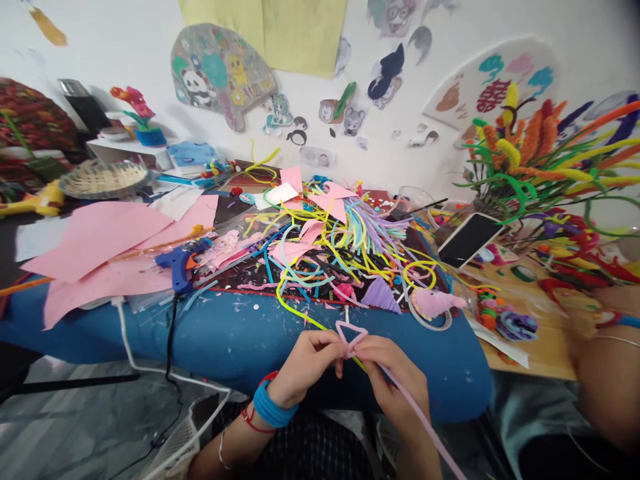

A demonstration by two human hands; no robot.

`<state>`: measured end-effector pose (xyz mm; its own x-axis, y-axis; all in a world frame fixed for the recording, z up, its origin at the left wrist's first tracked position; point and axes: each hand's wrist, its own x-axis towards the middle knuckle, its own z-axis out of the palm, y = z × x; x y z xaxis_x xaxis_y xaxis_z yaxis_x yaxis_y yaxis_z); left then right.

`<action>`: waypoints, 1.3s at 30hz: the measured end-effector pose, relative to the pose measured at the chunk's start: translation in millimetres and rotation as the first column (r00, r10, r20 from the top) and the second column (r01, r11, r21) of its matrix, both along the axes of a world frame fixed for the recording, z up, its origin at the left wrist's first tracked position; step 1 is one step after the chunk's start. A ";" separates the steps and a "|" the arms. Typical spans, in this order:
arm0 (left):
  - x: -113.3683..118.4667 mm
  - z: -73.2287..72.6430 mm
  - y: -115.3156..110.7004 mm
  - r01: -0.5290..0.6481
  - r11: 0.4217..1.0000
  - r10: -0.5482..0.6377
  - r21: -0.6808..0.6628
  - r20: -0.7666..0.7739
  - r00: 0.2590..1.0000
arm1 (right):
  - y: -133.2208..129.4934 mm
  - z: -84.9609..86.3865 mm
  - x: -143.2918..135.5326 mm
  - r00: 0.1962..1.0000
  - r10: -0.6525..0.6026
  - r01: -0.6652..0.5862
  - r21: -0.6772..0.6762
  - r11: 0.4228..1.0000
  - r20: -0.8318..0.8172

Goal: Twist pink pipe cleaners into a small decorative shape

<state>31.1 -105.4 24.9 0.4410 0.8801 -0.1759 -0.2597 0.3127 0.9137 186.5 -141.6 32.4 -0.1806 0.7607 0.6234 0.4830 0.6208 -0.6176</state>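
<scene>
A pink pipe cleaner (354, 329), bent into a small triangle, is pinched between my two hands just off the table's front edge. My left hand (314, 357) grips its left lower corner with thumb and forefinger. On the other side, my right hand (387, 367) closes on the right lower part. From there the long straight tail of the pipe cleaner runs down past my right forearm. A yellow-green pipe cleaner (306, 319) trails from the pile and passes behind my fingers. Close beyond lie a purple cone-shaped piece (381, 295) and a pink fuzzy piece (434, 303).
A heap of coloured pipe cleaners (360, 230) covers the blue table (220, 340). Left are a blue glue gun (177, 263) with a cord and pink sheets (105, 233). Right stand a phone (470, 239) and pipe-cleaner flowers (537, 150). Another person's arm (607, 360) is at far right.
</scene>
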 end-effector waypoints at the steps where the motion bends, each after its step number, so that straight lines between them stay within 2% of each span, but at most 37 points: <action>1: 0.5 -0.3 -0.5 -0.009 1.000 0.009 0.010 -0.008 1.000 | -0.4 -0.1 -2.1 0.999 -0.019 0.019 -0.025 1.000 -0.029; 4: 2.3 -2.1 -2.6 -0.049 0.997 0.049 0.057 -0.005 0.999 | -2.8 -1.4 -8.2 0.994 -0.061 0.053 -0.085 0.995 -0.089; 7: 5.6 -5.0 -6.3 -0.178 0.978 0.178 0.113 0.011 0.984 | -4.9 -4.7 -16.9 0.979 -0.127 0.105 -0.143 0.984 -0.156; 11: 10.7 -9.8 -11.9 -0.310 0.940 0.307 0.141 0.041 0.951 | -6.0 -10.6 -36.6 0.890 -0.301 0.220 -0.256 0.941 -0.342; 15: 13.0 -15.5 -14.5 -0.386 0.891 0.390 0.238 0.034 0.920 | -5.9 -15.4 -53.0 0.761 -0.348 0.153 -0.371 0.916 -0.547; 19: 10.8 -21.0 -14.2 -0.436 0.835 0.460 0.336 0.010 0.888 | -6.2 -17.9 -54.3 0.704 -0.366 0.087 -0.437 0.895 -0.609; 21: 5.5 -21.0 -11.6 -0.379 0.842 0.407 0.383 0.010 0.913 | -7.5 -17.5 -51.4 0.707 -0.375 0.090 -0.450 0.888 -0.599; 22: 1.7 -19.8 -9.5 -0.325 0.848 0.351 0.418 0.018 0.936 | -8.4 -16.7 -49.8 0.718 -0.373 0.093 -0.450 0.888 -0.588; 23: -2.9 -17.6 -6.9 -0.221 0.862 0.245 0.457 0.005 0.969 | -9.4 -15.8 -48.4 0.731 -0.364 0.096 -0.440 0.893 -0.578; 25: -12.5 -10.7 -1.4 -0.104 0.846 0.124 0.524 -0.003 0.992 | -11.3 -13.5 -46.5 0.761 -0.341 0.108 -0.410 0.906 -0.553; 28: -23.8 1.2 4.7 -0.020 0.825 0.133 0.565 -0.160 0.978 | -13.2 -10.7 -45.7 0.808 -0.336 0.186 -0.331 0.925 -0.484; 31: -28.0 6.6 6.7 -0.002 0.846 0.140 0.533 -0.217 0.966 | -14.8 -8.5 -45.7 0.874 -0.338 0.274 -0.221 0.936 -0.349; 33: -27.6 5.1 6.4 -0.025 0.887 0.110 0.461 -0.159 0.981 | -16.0 -6.6 -46.0 0.912 -0.303 0.270 -0.154 0.951 -0.275; 36: -24.0 -0.3 4.0 -0.087 0.965 0.088 0.248 0.006 0.996 | -17.3 -5.4 -47.0 0.945 -0.245 0.237 -0.060 0.970 -0.217; 39: -18.4 -3.5 -1.2 -0.098 0.995 0.101 -0.024 0.184 0.978 | -17.3 -11.5 -47.3 0.960 -0.237 0.249 0.067 0.966 -0.146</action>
